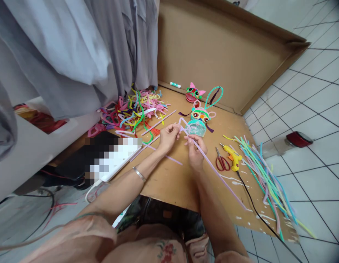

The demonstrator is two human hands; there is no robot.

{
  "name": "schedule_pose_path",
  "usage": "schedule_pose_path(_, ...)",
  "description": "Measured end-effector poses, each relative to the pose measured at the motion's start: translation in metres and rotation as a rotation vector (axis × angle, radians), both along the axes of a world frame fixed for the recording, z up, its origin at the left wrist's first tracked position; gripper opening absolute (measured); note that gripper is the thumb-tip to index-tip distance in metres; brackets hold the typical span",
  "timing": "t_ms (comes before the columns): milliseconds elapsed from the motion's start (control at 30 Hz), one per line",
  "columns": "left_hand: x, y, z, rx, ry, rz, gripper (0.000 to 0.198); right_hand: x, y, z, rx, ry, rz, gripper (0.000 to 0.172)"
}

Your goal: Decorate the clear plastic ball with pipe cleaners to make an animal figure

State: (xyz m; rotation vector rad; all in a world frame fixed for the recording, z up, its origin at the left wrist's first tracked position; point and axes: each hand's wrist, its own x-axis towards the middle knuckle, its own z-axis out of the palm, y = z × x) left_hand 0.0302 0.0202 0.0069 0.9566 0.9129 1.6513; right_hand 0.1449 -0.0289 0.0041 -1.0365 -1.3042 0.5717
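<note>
My left hand pinches the bent end of a lilac pipe cleaner between thumb and fingers. Just to its right, my right hand grips the same pipe cleaner, whose long straight tail slants down toward the lower right. Between the hands the lilac strip folds into a zigzag with a peak. Right behind it lies a craft figure with round eyes and ears and a clear, teal-rimmed round part. More lilac pipe cleaners lie on the cardboard near my left forearm.
Red-handled scissors and a yellow glue gun with a trailing cord lie right, beside a bundle of pipe cleaners. A colourful heap, a white power strip, a glue stick and a pink-eared figure surround the cardboard.
</note>
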Motion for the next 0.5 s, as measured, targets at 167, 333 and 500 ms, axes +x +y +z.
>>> schedule_pose_path(167, -0.005, 0.002, -0.001, 0.031, 0.139, -0.014, 0.039, 0.005, 0.004, 0.0, 0.117, -0.19, -0.005, 0.01)
schedule_pose_path(333, -0.017, 0.008, -0.002, 0.097, 0.413, -0.077, 0.039, 0.01, 0.005, 0.009, 0.148, -0.269, 0.057, 0.01)
schedule_pose_path(500, -0.027, 0.009, 0.0, 0.16, 0.559, -0.242, 0.037, 0.014, 0.007, 0.01, 0.117, -0.197, 0.043, 0.014)
